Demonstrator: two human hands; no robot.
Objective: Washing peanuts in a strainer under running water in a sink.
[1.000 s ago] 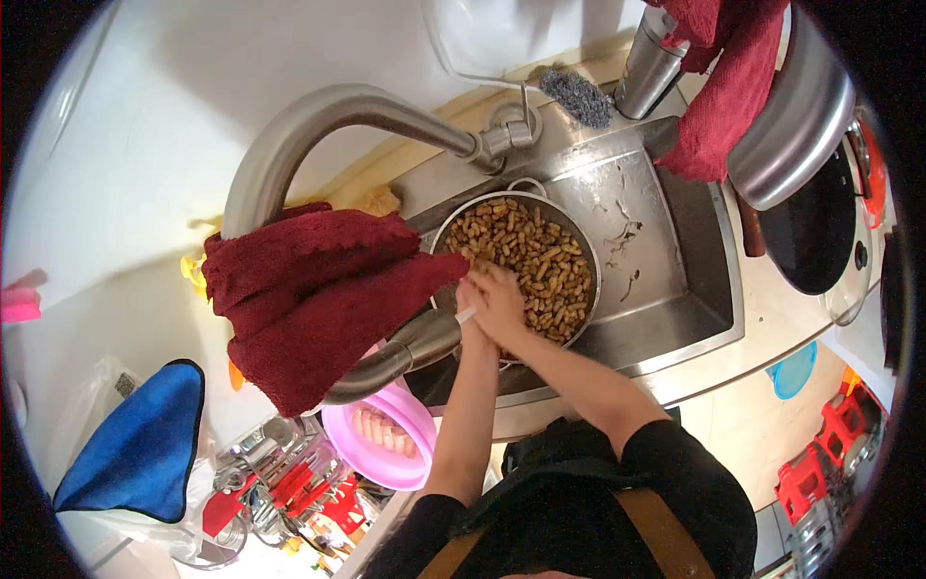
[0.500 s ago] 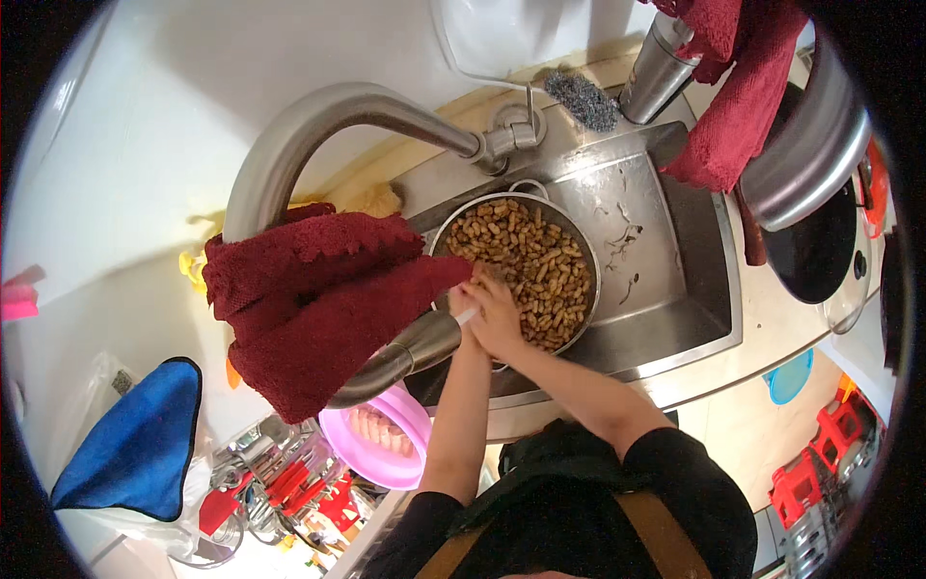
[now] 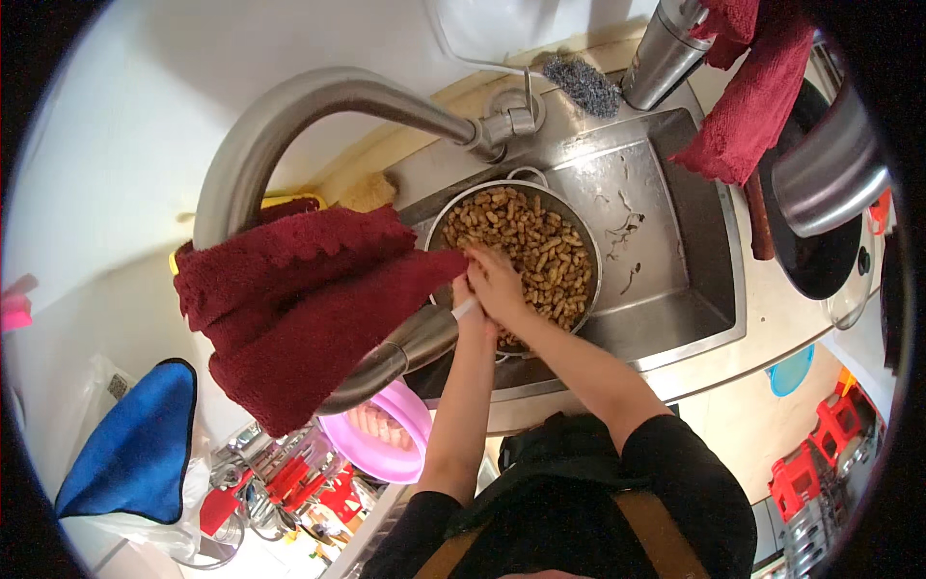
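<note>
Both hands meet over a round metal pot (image 3: 579, 232) of knobbly tan peanuts (image 3: 526, 241) in the steel sink (image 3: 675, 241). Right hand (image 3: 497, 285) fingers curl among them; left hand (image 3: 463, 301) grip unclear.

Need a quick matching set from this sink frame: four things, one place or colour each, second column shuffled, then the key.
Things:
1. metal bowl of peanuts
2. dark red towel
3. scouring pad
4. pink basin

Places or colours:
A. draped over the faucet's arch
B. grey, on the ledge behind the sink
C. in the sink, under both hands
D. lower left, below the towel

Pairs: 1-C, 2-A, 3-B, 4-D
</note>
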